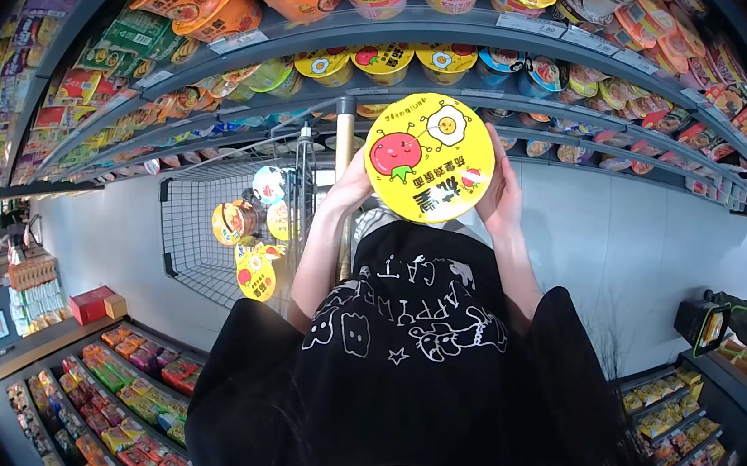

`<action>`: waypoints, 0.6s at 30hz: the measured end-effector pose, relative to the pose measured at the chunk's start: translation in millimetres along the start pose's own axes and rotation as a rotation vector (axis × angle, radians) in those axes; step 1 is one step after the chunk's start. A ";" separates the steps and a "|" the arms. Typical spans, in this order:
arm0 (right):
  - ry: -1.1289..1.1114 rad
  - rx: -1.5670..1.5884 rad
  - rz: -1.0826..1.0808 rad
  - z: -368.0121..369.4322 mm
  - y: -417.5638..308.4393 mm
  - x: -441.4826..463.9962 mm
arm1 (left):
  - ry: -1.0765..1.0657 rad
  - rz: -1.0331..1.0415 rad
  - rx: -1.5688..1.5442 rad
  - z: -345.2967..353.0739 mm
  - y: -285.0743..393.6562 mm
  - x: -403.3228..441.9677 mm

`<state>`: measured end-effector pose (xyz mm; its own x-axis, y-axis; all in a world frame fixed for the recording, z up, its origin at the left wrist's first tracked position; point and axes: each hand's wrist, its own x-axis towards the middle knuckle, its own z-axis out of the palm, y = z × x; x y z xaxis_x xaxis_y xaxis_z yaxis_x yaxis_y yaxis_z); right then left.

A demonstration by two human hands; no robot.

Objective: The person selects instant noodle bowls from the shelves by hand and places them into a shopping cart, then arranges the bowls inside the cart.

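A yellow instant noodle cup (426, 161) is held up in front of my chest, its round lid turned toward me. The lid shows a red tomato cartoon, a fried egg cartoon and large characters. My left hand (356, 181) is closed on its left side and my right hand (502, 192) on its right side; the cup's body hides part of the fingers. To the left stands a wire shopping cart (200, 238), its handle bar near my left forearm. Inside the cart lie several noodle cups, among them a yellow one (255, 275) and an orange one (234, 221).
Ahead, a curved-looking shelf (478, 21) carries rows of noodle cups, with similar yellow cups (383, 59) on the second tier. Packaged goods fill low racks (115, 397) behind me at left and right (672, 428). A red box (93, 305) sits farther left. Grey floor (575, 218) extends to the right.
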<state>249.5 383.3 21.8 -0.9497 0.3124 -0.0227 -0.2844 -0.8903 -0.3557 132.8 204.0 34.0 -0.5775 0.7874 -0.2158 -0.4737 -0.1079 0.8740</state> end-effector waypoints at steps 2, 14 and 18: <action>0.022 -0.155 -0.028 3.9 -2.2 -0.9 | -0.014 -0.016 0.039 -5.3 -5.2 1.8; -0.148 -1.509 -0.433 6.8 16.3 12.5 | -0.161 0.215 -0.307 -33.8 -30.1 19.0; -0.195 -1.435 -0.414 1.6 7.7 12.6 | 0.078 0.141 -0.228 1.5 3.3 12.1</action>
<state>235.2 379.9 20.3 -0.8716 0.3026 0.3857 -0.2727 0.3546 -0.8944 125.3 214.1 34.9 -0.6935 0.7067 -0.1401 -0.5177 -0.3537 0.7790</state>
